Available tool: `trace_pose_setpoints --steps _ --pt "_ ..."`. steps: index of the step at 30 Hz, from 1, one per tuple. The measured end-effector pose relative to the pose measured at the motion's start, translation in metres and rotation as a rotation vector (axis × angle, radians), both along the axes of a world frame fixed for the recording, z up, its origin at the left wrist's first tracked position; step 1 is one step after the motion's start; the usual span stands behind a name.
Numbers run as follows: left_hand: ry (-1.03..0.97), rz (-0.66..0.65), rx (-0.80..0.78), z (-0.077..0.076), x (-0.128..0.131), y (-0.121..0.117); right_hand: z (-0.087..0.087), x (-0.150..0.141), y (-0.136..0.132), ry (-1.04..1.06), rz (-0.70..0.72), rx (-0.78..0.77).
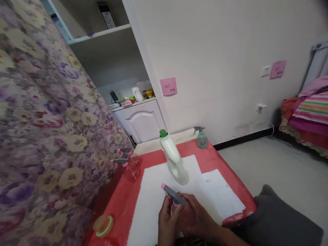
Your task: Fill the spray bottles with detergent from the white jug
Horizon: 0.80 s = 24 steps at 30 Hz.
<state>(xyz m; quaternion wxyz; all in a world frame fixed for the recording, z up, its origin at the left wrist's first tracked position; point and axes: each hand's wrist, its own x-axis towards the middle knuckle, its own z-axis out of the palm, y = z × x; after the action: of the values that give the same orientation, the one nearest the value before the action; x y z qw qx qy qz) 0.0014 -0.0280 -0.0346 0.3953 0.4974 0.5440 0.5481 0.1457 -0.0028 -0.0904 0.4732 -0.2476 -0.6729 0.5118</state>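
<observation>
Both hands are closed around a pink spray bottle (185, 218) near the table's front edge. With its fingers at the neck, just under the grey and pink trigger head, my left hand (167, 217) grips the bottle. My right hand (201, 218) wraps the clear pink body from the right side. Beyond them, a pale green jug (173, 159) with a moulded handle stands on white paper (151, 191); its mouth shows a darker green spout. The lower part of the spray bottle is hidden by my hands.
Two pink spray bottles (132, 171) stand at the table's left edge. A green spray bottle (202, 140) is at the back right. An amber lidded jar (104, 225) sits front left. Stained paper (222, 193) lies right. A floral curtain (51, 136) hangs close on the left.
</observation>
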Motion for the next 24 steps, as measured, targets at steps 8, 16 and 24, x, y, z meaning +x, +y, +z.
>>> trace_pose_setpoints --steps 8,16,24 --pt "0.077 -0.033 -0.006 0.008 0.001 -0.006 0.009 0.0 -0.004 -0.022 -0.043 0.068" --pt "0.024 0.049 -0.007 0.004 0.006 -0.003 -0.011 -0.003 -0.004 0.004 -0.046 0.008" --pt "0.033 0.146 0.018 0.007 0.012 -0.016 -0.015 -0.004 -0.004 -0.085 -0.123 0.045"
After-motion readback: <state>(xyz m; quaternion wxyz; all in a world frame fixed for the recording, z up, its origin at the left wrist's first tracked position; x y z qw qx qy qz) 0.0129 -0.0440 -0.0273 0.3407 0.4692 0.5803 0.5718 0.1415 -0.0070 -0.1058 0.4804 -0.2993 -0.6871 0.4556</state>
